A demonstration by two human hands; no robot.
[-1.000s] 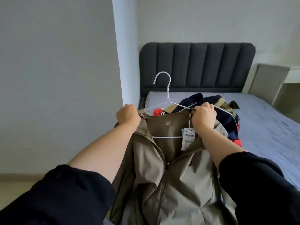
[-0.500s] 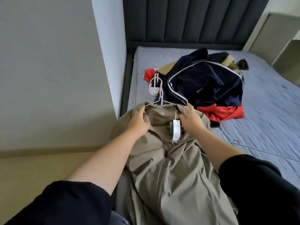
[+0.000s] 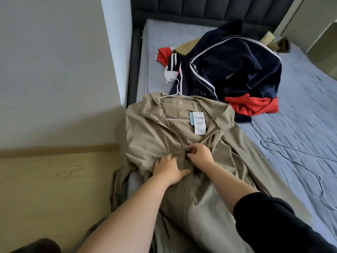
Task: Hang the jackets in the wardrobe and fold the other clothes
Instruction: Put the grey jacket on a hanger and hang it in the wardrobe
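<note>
Bed (image 3: 300,110): carries everything I can see; blue-grey cover, dark headboard at the far end.
Clothes pile (image 3: 237,66): navy with white stripes on top, red and tan pieces under it, well apart from my hands and not yet sorted.
Khaki jacket (image 3: 151,136): the task's thing in hand, laid front-up at the near left edge of the bed, its left side hanging over towards the floor. If I tug hard, I judge it could slide off that edge.
Spare hanger (image 3: 291,157): thin wire, flat on the cover to the right of the jacket.
Hanger in jacket (image 3: 177,94): white wire inside the shoulders, hook pointing at the pile. It could snag the navy fabric when I lift.
Left hand (image 3: 169,168): fingers curled into a bunch of the jacket's front just left of the zip, thumb laid out along it.
Right hand (image 3: 200,155): fingers pinching the zip pull at chest height.
Price tag (image 3: 198,123): hanging from the collar, lying just above the open zip. It could get caught in the teeth as the slider runs up.
Zip pull (image 3: 187,154): small and dark; loose fabric bunched beside it may jam the slider.
</note>
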